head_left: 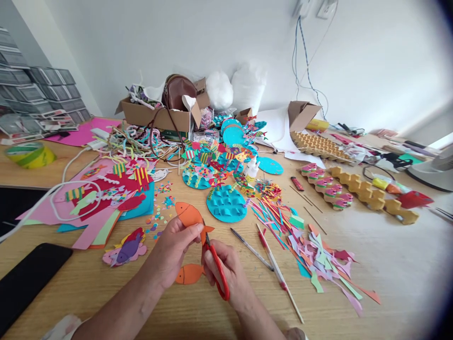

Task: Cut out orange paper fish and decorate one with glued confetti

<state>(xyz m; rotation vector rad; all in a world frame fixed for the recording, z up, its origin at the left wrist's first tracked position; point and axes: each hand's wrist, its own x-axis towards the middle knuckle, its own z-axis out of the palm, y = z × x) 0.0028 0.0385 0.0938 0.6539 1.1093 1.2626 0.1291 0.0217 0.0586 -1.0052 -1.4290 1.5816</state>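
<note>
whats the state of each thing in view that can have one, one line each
left hand, closed on the held orange fish
held orange fish, raised, tail at the blades
right hand, gripping the red scissors
red scissors, blades at the tail, opening unclear
second orange fish, lying flat
pen, lying down
white bottle, upright
cardboard box, open, filled
black phone, flat, dark
paper strips, loose heap

Shows orange with black lines on both paper fish (pixel 188 215); red handles on the scissors (pixel 222 274); turquoise on the nearest disc (pixel 226 206); black on the phone (pixel 33 285) toward the near left corner of the table (pixel 159 311).
</note>
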